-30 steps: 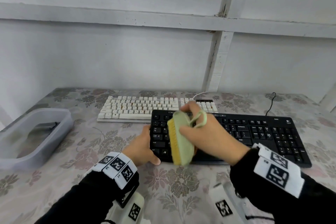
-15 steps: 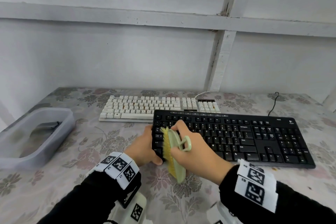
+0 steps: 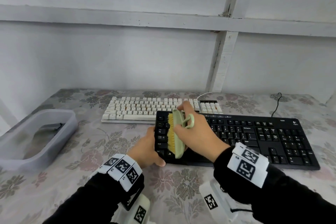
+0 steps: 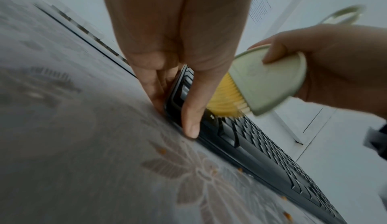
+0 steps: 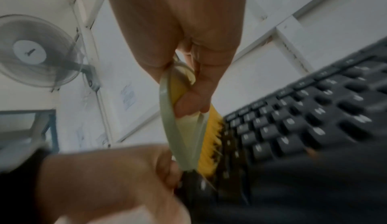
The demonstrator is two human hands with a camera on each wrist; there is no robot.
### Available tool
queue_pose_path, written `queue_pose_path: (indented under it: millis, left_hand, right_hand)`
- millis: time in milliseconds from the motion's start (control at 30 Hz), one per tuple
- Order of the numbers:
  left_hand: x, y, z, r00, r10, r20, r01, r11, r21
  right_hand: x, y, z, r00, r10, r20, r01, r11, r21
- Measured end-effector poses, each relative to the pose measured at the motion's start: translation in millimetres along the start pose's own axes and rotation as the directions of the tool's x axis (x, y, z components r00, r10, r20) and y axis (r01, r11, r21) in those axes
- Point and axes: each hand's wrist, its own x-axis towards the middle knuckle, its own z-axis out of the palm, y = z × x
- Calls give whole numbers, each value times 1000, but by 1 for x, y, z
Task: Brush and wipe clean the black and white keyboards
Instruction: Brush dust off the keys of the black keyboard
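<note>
Clearly Logitech-marked black keyboard, Caps Lock key legible, brush alongside.

The right hand carries the green brush from the near edge of the black keyboard up toward its far edge; the yellow bristles now sit on the leftmost key columns. A second ago the brush hung lifted and tilted above the keys; now it lies against them.

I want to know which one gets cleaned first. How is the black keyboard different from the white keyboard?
The black keyboard lies nearer the person; the white keyboard lies behind it, by the wall. The black one is being scrubbed by the brush in the right hand and steadied by the left hand; nothing touches the white one. Both lie flat on the flowery table.
</note>
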Motion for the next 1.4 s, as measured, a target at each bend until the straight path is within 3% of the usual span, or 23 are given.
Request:
queue_pose_path:
  millis: [233, 467, 567, 767, 1000, 1233, 1400]
  left_hand:
    - [1, 0, 0, 1000, -4, 2, 4, 1000, -18]
    - [0, -1, 0, 1000, 10, 17, -10, 999, -36]
    - [0, -1, 0, 1000, 10, 17, -9, 999, -46]
    - [0, -1, 0, 1000, 8, 5, -8, 999, -31]
    - [-1, -1, 0, 1000, 0, 4, 0, 999, -38]
    - [-1, 0, -1, 1000, 11, 23, -10, 999, -34]
    - [-2, 0, -1, 1000, 12, 13, -11, 999, -34]
  right_hand:
    - [-34, 4, 2, 982, 54, 182, -52, 999, -18]
    - [8, -18, -20, 999, -8, -46, 12, 996, 84]
    - [20, -14, -11, 998, -9, -63, 13, 998, 65]
    - [-5, 1, 13, 998, -25, 50, 28, 998, -61]
    - [-30, 3, 9, 975, 44, 219, -36, 998, -42]
    - [14, -18, -9, 999, -19, -26, 21, 997, 71]
    - [13, -9, 8, 1000, 0, 17, 0, 1000, -10]
